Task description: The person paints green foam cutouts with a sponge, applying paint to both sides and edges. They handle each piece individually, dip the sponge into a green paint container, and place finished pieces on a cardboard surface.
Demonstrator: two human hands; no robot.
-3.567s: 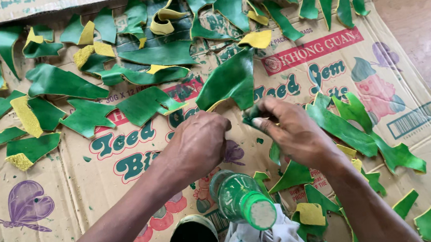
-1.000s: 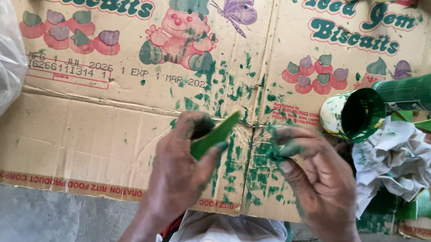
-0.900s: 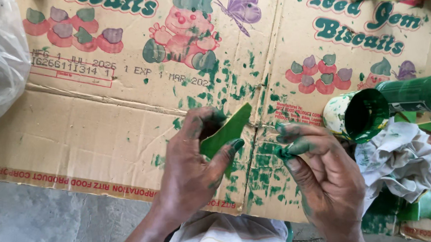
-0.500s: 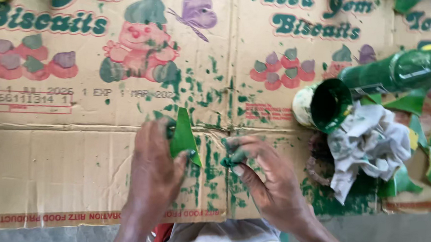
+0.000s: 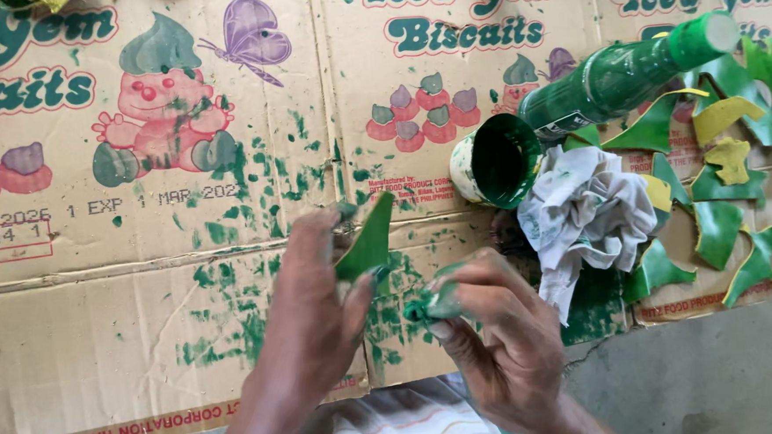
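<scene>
A flattened brown cardboard box (image 5: 146,344) printed with cartoon pictures covers the floor, smeared and spotted with green paint near its middle fold. On its right side lie a cut-open green plastic bottle (image 5: 608,82), a crumpled white rag stained green (image 5: 584,220) and a scatter of painted green and yellow leaf-shaped pieces (image 5: 719,182), apparently finished. The left hand (image 5: 308,327) pinches one pointed green leaf-shaped piece (image 5: 367,242) upright between thumb and fingertips. The right hand (image 5: 498,334), fingers curled closed, grips a small green-soaked dabber (image 5: 428,305) just beside it; this piece looks already mostly coated.
</scene>
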